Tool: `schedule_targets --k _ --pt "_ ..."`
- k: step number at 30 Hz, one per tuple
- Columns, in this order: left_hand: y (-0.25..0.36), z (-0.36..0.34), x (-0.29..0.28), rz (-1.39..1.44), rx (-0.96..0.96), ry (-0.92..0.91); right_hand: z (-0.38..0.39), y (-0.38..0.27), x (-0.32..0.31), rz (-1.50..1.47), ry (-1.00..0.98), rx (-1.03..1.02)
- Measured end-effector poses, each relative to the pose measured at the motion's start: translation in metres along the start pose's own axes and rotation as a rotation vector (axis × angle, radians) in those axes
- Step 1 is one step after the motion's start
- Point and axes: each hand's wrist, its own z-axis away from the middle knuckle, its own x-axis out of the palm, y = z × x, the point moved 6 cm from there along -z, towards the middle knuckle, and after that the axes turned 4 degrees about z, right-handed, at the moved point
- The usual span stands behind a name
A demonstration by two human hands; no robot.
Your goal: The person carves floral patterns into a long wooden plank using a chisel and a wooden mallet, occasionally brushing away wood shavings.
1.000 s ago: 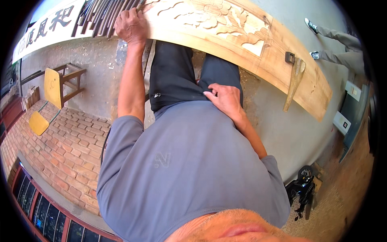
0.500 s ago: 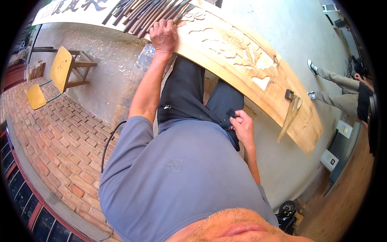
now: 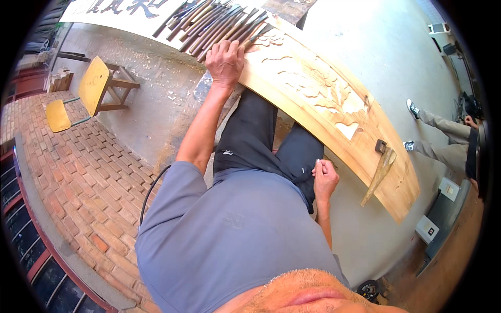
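My left hand (image 3: 225,63) rests at the near edge of a carved wooden board (image 3: 318,101), beside the handle ends of a row of carving chisels (image 3: 211,28). Its fingers are curled, and whatever lies under them is hidden. Beside the right thigh of my dark trousers (image 3: 245,130) is my right hand (image 3: 325,178), thumb and fingers pinched together. Something small and pale may show at those fingertips, too small to name. On the right part of the board lies a wooden mallet-like tool (image 3: 378,175) with a small dark block (image 3: 381,146) at its upper end.
A white sheet with black brushwork (image 3: 112,18) lies beyond the chisels. To the left stands a yellow chair (image 3: 94,86) near brick paving (image 3: 78,172). Another person's legs (image 3: 443,125) are at the right, above pale boxes (image 3: 428,229). Shavings lie on the floor.
The whole view has shifted, with the scene lower and slightly right. My right hand has drawn off the trouser front to the thigh's outer side. My left hand stays by the chisels.
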Motion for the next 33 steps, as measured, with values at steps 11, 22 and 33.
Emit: schedule_targets --k 11,22,33 --pt "-0.121 0.01 -0.04 -0.102 -0.263 -0.013 -0.041 -0.008 0.028 0.0 -0.032 -0.02" --pt "-0.131 0.006 -0.024 0.019 -0.457 -0.202 -0.051 0.009 0.039 -0.045 0.018 0.013" --pt "-0.161 -0.012 -0.011 -0.202 -0.6 -0.46 -0.051 0.009 0.037 0.0 0.044 -0.039"
